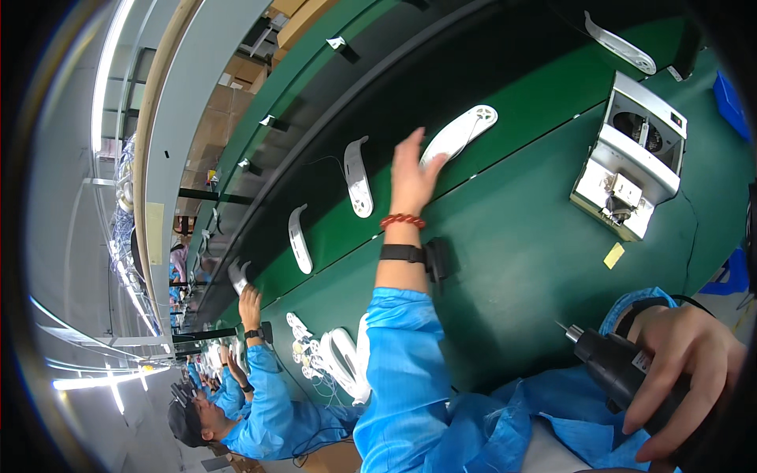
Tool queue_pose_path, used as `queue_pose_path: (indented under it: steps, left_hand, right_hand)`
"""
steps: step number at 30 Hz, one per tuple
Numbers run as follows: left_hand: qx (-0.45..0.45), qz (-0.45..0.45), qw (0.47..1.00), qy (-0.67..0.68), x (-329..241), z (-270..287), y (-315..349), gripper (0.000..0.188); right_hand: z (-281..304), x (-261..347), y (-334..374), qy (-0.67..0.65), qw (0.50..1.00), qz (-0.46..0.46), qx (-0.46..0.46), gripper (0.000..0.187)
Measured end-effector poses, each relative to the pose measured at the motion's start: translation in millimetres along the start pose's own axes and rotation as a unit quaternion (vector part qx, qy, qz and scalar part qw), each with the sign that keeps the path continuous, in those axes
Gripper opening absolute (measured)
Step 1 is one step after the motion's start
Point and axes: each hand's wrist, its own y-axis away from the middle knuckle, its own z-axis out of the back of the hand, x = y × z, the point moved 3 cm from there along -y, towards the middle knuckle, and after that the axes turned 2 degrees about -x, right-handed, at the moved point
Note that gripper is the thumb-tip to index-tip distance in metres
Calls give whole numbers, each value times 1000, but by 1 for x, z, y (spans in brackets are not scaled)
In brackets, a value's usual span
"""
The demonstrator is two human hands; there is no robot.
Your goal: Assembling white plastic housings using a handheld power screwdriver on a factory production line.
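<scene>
Stretching the left hand (414,180) toward one o'clock, with fingers loosely parted, at a white plastic piece (468,130) on the green worktop (512,229); impossible to tell whether touching. Gripping a black screwdriver (619,364) in the curled right hand (694,355) at four o'clock, well clear. Apparently not screwing yet; impossible to tell finished from unfinished among other pieces (300,243) toward nine.

A factory assembly workshop is showing: matching white curved parts (358,188) are lying spaced along a green belt (544,102), a co-worker (270,394) in blue is reaching over it, cartons (229,114) are standing beyond it, and a tube light (103,79) is glowing above it.
</scene>
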Motion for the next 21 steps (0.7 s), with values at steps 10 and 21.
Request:
queue_pose_path:
  steps: [10, 21]
  left_hand:
    - [0, 247, 942, -228, 95, 66, 63, 64]
    - [-344, 184, 918, -65, -64, 184, 197, 29]
  right_hand:
    - [-2, 13, -6, -65, 998, -3, 18, 17]
    - [-6, 14, -4, -105, 994, -3, 24, 20]
